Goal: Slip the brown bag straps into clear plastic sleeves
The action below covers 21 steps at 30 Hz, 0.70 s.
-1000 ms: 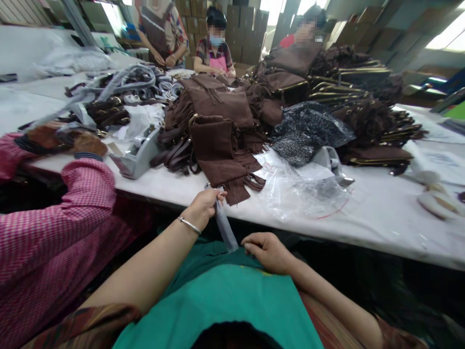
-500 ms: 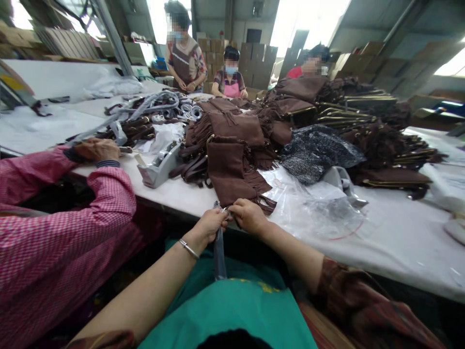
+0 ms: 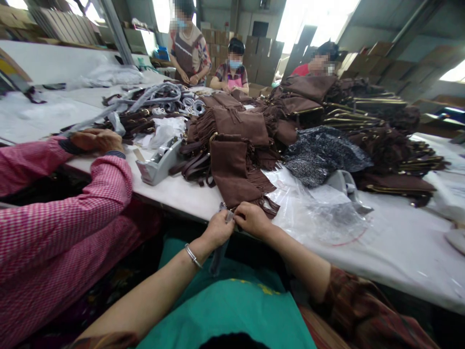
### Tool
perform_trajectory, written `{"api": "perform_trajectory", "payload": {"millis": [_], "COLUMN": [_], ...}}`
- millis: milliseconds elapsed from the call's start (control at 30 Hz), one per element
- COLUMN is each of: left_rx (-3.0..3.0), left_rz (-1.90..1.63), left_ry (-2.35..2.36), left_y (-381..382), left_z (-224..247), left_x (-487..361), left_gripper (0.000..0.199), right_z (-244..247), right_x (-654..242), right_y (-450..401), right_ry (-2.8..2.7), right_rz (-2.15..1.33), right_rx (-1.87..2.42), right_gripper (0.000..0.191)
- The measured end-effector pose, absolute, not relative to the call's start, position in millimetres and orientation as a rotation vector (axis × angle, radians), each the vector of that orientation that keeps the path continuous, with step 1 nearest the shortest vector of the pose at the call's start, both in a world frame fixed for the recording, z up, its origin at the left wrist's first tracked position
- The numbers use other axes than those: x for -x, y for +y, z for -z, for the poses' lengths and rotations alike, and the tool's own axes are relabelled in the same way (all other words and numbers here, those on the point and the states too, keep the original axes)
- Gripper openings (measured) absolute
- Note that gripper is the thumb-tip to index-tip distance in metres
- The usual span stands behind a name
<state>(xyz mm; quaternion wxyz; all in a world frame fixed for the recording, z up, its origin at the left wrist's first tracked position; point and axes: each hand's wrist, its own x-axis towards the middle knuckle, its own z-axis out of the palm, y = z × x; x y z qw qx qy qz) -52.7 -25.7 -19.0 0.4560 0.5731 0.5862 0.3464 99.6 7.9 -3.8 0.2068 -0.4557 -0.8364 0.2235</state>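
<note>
My left hand is closed around a strap in greyish clear plastic wrap, which hangs down in front of my green apron. A short end of the wrapped strap pokes up above the fingers. My right hand is pinched up against the left fingertips at the table's front edge. What lies between the right fingers is hidden; in the earlier frame a small metal piece shows there. Just beyond both hands lies a dark brown fringed bag, its fringe pointing right, close to my right fingers.
Tape dispensers stand left and right on the white table. Clear plastic bags lie at right, near black crinkled plastic. Brown bags pile behind. A co-worker's pink checked sleeve is close at left; other people sit and stand opposite.
Both hands have shifted slightly right in view, and my left hand has turned so its back shows more. The hanging strap end has swung left. The scene has shifted a little with the head.
</note>
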Motion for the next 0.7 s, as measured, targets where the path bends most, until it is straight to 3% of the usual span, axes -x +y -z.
{"api": "perform_trajectory", "payload": {"millis": [200, 433, 700], "left_rx": [-1.280, -1.365, -1.524], "left_rz": [-0.842, -0.861, -0.852], "left_ry": [1.426, 1.468, 1.495], "left_y": [-26, -25, -24], "left_z": [21, 22, 24], "left_x": [51, 50, 50], "left_gripper": [0.010, 0.010, 0.014], "right_z": [12, 7, 14], "right_x": [-107, -95, -90], "right_y": [16, 6, 5], "right_ry": [-2.008, -2.190, -2.195], "right_rz": [-0.416, -0.503, -0.326], "right_rx": [1.483, 1.416, 1.380], "right_gripper": [0.009, 0.016, 0.014]}}
